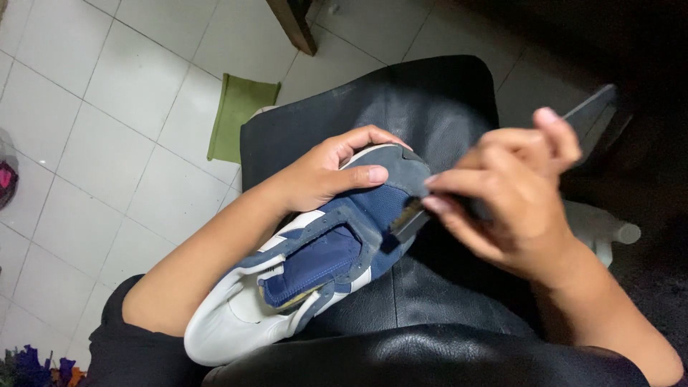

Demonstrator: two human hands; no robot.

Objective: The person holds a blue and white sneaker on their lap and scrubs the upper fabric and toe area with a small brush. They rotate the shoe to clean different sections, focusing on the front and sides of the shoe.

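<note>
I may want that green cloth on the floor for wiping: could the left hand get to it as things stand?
Probably not at once: the left hand is gripping the toe of the shoe. The green cloth lies apart on the tiles beyond the black seat, otherwise unobstructed.

Both forearms are bare from elbow to wrist. A black sleeve [122, 337], pushed up, ends near the left elbow. Neither the left hand [326, 172] nor the right hand [512, 197] wears a glove or ring. Fingernails are short and unpainted.
</note>
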